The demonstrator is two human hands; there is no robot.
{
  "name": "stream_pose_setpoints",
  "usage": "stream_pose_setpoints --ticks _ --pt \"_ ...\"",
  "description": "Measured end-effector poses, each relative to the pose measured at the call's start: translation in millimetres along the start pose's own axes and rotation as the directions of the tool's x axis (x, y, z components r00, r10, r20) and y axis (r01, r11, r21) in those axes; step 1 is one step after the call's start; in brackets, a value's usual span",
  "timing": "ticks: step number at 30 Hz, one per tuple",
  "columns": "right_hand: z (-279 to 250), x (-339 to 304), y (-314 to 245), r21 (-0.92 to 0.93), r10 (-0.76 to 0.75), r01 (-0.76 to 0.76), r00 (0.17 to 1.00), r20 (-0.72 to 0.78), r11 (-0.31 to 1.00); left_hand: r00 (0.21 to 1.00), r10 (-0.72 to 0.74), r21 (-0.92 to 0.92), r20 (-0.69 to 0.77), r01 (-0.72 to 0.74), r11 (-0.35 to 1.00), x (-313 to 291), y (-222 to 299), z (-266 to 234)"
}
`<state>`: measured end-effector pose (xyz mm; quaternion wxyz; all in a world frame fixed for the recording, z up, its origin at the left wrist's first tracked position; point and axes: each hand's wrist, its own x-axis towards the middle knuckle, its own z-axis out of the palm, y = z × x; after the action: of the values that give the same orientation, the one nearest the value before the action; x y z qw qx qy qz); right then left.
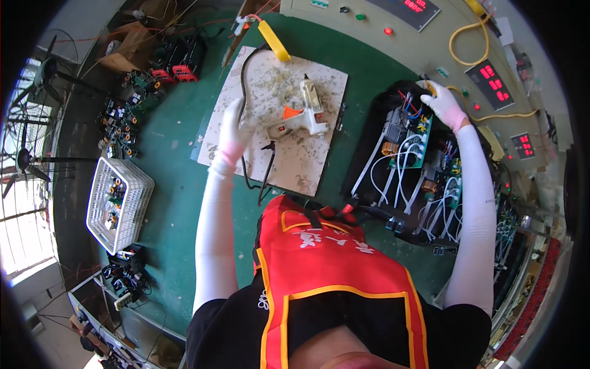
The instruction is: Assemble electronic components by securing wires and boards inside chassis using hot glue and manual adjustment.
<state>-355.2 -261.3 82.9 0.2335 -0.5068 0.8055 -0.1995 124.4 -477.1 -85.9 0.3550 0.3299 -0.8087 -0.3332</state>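
Note:
My left hand (233, 132), in a white glove, is over the left part of the pale stained board (298, 166), beside a black cord (244, 80). Motion smears its fingers, so their grip is unclear. On the board lies a grey-white glue gun (294, 125) with an orange trigger and a glue-smeared nozzle end. My right hand (447, 107), also gloved, curls its thumb and fingers round the end of a yellow cable (431, 90). It is at the far edge of an open black case (369, 163) holding a green circuit board (419, 147), a copper coil and white wires.
A second wired unit (452, 184) stands right of the case. Behind is a panel with red displays (490, 84). A yellow stick-shaped device (274, 41) overlaps the board's far edge. Leftward are a white basket (126, 200), loose circuit parts (120, 126) and red-black units (184, 71).

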Motion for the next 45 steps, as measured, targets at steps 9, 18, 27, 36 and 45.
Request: stream_pose_setpoints --ticks 9,18,27,36,45 --pt "2.2 7.9 0.6 -0.046 0.013 -0.012 1.000 0.021 0.999 0.985 -0.171 -0.104 0.001 0.170 0.980 -26.3 11.7 -27.8" --pt "0.2 4.8 4.4 -0.128 -0.044 0.047 0.999 0.029 0.991 0.968 -0.084 0.474 0.237 -0.040 0.880 -12.7 70.8 36.1" --pt "-4.0 1.8 -12.5 -0.048 0.026 -0.025 0.999 0.037 0.999 0.884 -0.281 0.716 0.373 -0.082 0.693 5.8 82.9 74.8" --pt "-8.1 7.8 -22.3 -0.030 0.049 -0.045 0.990 0.132 0.999 0.909 -0.262 0.663 0.323 -0.020 0.748 11.0 63.1 84.2" --pt "-8.3 -2.8 -28.5 0.041 0.160 -0.162 0.985 0.066 0.986 0.915 -0.275 0.620 0.296 0.035 0.784 5.3 60.8 90.0"
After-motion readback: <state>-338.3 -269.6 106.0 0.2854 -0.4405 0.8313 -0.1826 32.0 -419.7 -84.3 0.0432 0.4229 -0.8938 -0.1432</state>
